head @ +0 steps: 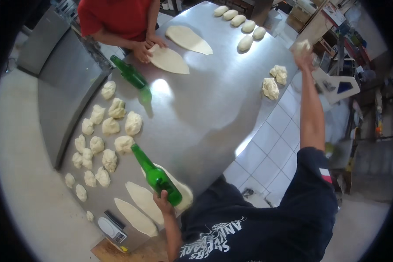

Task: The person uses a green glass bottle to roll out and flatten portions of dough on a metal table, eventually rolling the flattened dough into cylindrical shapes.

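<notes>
My left hand [165, 201] grips the base of a green glass bottle [159, 180], which lies slanted over a flattened dough sheet [185, 193]. Two more long dough sheets [136, 216] lie just left of it. My right hand [303, 60] is stretched out past the steel table's far right corner, blurred, with a pale lump that looks like dough [303, 47] in its fingers. Two rough dough lumps [270, 88] lie on the table near that arm. Many rough dough pieces [110, 126] are spread along the table's left side.
Across the steel table [203, 131], a co-worker in red presses a dough sheet [170, 60]; another sheet [188, 39] lies beside it. A second green bottle [129, 72] lies near them. Smooth dough rolls [238, 20] line the far end. A digital scale [112, 229] sits at the near left corner.
</notes>
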